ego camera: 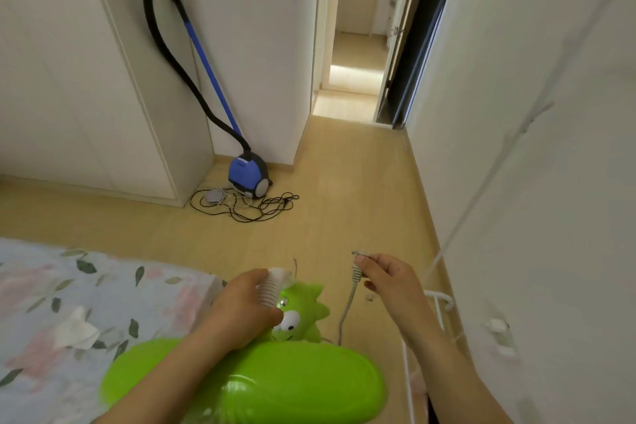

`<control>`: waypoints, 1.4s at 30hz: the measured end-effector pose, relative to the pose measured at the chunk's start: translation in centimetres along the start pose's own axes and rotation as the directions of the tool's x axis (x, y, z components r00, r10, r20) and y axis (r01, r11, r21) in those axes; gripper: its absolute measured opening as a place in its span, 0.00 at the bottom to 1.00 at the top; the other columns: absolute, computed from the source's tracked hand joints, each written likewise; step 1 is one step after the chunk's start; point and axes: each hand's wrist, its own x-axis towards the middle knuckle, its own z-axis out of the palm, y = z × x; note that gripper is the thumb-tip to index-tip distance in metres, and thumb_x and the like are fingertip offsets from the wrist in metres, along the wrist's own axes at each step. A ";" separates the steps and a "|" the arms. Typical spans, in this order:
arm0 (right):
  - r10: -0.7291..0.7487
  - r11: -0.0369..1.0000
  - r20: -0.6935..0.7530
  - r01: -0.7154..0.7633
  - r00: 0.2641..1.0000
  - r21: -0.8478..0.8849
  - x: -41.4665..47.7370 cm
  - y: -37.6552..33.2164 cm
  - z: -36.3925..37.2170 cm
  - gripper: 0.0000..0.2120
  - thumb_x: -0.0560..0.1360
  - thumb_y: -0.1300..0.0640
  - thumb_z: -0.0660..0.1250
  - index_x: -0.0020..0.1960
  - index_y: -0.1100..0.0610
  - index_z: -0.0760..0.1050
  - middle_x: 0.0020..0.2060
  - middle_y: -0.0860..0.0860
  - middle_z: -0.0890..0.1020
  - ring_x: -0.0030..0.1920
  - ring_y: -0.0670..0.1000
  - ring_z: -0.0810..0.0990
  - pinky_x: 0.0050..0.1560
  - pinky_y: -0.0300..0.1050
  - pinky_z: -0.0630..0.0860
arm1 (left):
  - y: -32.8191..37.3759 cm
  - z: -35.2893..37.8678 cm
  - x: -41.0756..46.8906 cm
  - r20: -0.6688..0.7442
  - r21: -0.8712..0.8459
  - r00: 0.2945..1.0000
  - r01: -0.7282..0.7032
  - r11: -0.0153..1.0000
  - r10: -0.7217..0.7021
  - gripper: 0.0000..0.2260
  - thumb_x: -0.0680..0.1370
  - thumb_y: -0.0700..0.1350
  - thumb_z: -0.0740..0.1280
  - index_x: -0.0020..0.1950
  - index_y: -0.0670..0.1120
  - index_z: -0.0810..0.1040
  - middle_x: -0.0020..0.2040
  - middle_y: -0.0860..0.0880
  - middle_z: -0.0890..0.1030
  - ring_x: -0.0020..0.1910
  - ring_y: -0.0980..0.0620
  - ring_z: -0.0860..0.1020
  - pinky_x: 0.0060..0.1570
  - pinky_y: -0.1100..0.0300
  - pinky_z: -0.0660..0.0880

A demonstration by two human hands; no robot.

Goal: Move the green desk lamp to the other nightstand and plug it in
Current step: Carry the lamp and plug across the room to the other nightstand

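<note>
Left hand (246, 306) grasps the green desk lamp (247, 379) by its white ribbed neck, above the floor beside the bed (69, 303). Right hand (389, 277) pinches the grey plug (357, 270), cord hanging below.

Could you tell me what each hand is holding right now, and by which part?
The left hand grips the green desk lamp by its white ribbed neck. The right hand pinches the lamp's plug at the cord's end.
</note>
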 end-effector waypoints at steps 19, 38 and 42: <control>-0.049 0.996 0.167 0.060 0.985 -0.061 33.2 -5.7 6.1 0.10 0.72 0.50 0.69 0.39 0.56 0.82 0.35 0.53 0.80 0.39 0.49 0.76 0.54 0.61 0.76 | 4.3 -6.7 28.8 -0.123 -0.078 0.988 0.084 0.993 -0.093 0.35 0.63 0.47 0.74 0.69 0.48 0.66 0.65 0.48 0.73 0.56 0.51 0.75 0.52 0.59 0.72; -0.052 0.997 0.422 0.073 0.905 -0.034 58.9 -12.9 25.0 0.13 0.70 0.49 0.71 0.39 0.60 0.79 0.33 0.53 0.79 0.37 0.50 0.74 0.45 0.48 0.73 | -1.2 -22.5 51.4 -0.254 -0.096 0.925 0.267 0.959 -0.282 0.35 0.64 0.47 0.72 0.70 0.48 0.66 0.65 0.47 0.74 0.56 0.49 0.76 0.51 0.60 0.72; -0.079 0.992 0.543 0.118 0.836 -0.038 63.6 -15.4 29.9 0.12 0.71 0.49 0.71 0.39 0.58 0.81 0.34 0.54 0.79 0.37 0.51 0.75 0.44 0.47 0.74 | -3.0 -25.6 54.3 -0.307 -0.145 0.879 0.336 0.931 -0.365 0.35 0.63 0.48 0.73 0.69 0.48 0.67 0.66 0.47 0.73 0.59 0.49 0.75 0.57 0.57 0.73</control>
